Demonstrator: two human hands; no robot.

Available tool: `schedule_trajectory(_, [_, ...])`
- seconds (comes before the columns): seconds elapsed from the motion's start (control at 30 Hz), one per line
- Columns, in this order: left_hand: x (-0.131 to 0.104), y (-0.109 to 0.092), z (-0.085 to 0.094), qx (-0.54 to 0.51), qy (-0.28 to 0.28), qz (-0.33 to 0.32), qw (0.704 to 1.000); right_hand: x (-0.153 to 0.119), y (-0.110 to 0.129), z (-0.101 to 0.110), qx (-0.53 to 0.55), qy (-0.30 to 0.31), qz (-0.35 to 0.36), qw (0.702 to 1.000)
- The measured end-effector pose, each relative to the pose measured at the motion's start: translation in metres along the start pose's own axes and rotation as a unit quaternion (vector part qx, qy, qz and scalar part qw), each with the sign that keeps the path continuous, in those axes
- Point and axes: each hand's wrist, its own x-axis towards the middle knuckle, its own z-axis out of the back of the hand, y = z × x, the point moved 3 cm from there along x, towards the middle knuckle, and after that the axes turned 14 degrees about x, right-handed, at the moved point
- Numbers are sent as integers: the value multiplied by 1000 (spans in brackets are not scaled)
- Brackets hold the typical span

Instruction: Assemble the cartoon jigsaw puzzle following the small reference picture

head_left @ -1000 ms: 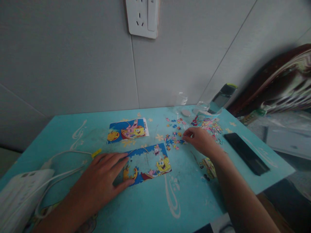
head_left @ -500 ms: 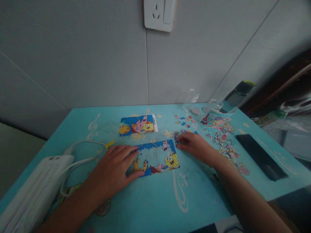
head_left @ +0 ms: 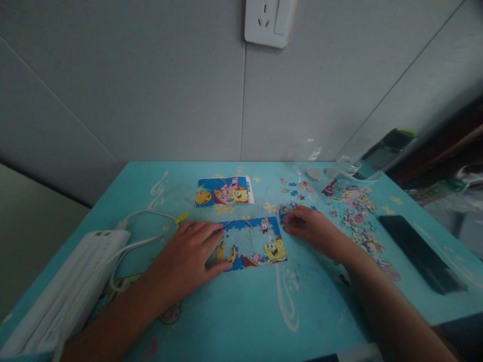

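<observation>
A partly assembled jigsaw puzzle (head_left: 277, 250) with a blue border and yellow cartoon figures lies flat on the table, its middle showing bare table. My left hand (head_left: 192, 251) rests over its left edge, fingers spread and thumb along the lower side. Just beyond the puzzle's right edge, my right hand (head_left: 313, 229) has its fingers curled and pinched at a small blue puzzle piece (head_left: 282, 213), partly hidden by the fingertips. Several loose pieces (head_left: 294, 192) lie behind that hand. Above the puzzle sits a printed picture card (head_left: 223, 191) of the same scene.
A heap of loose pieces (head_left: 364, 229) spreads at the right, by a clear plastic container (head_left: 349, 183). Farther right is a long black object (head_left: 422, 254). A white power strip (head_left: 71, 291) with cables fills the left side. The wall (head_left: 181, 100) bounds the table's back.
The camera view has shifted, so everything sits slightly farther right in the frame. Both hands keep nearly the same places beside the puzzle.
</observation>
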Motion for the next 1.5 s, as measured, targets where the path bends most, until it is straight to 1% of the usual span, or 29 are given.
schedule_trajectory(0.1, [0, 0, -1, -2, 4, 4, 1000, 0, 1, 0, 7, 6, 2, 1000])
schedule_trajectory(0.3, [1, 0, 0, 5, 7, 3, 1000, 0, -3, 1, -8, -14, -8, 1000])
schedule_trajectory(0.5, [1, 0, -2, 9, 7, 4, 1000, 0, 0, 2, 7, -19, -1, 1000])
schedule_trajectory(0.67, [0, 0, -3, 14, 5, 1, 1000, 1, 2, 0, 49, -5, -20, 999])
schedule_trajectory(0.83, [1, 0, -2, 6, 12, 3, 1000, 1, 5, 2, 32, -1, -24, 999])
schedule_trajectory(1.0, [1, -1, -2, -1, 6, 4, 1000, 0, 5, 6, 72, 14, -36, 997])
schedule_trajectory(1.1, [1, -1, -1, -2, 4, 5, 1000, -1, 9, 4, 124, 2, -43, 991])
schedule_trajectory(1.2, [2, -1, 1, -3, 6, 6, 1000, -4, 24, -10, 195, -3, -34, 980])
schedule_trajectory(1.27, [2, -2, 1, -3, 11, 5, 1000, -6, 38, -26, 231, -1, -29, 972])
schedule_trajectory(1.37, [3, -3, 2, -2, 15, 3, 1000, -9, 54, -53, 256, 11, -20, 966])
schedule_trajectory(1.43, [4, -3, 3, -3, 16, 3, 1000, -10, 58, -67, 265, 10, -11, 964])
schedule_trajectory(1.5, [4, -3, 3, -4, 16, 5, 1000, -9, 58, -74, 267, 9, -3, 964])
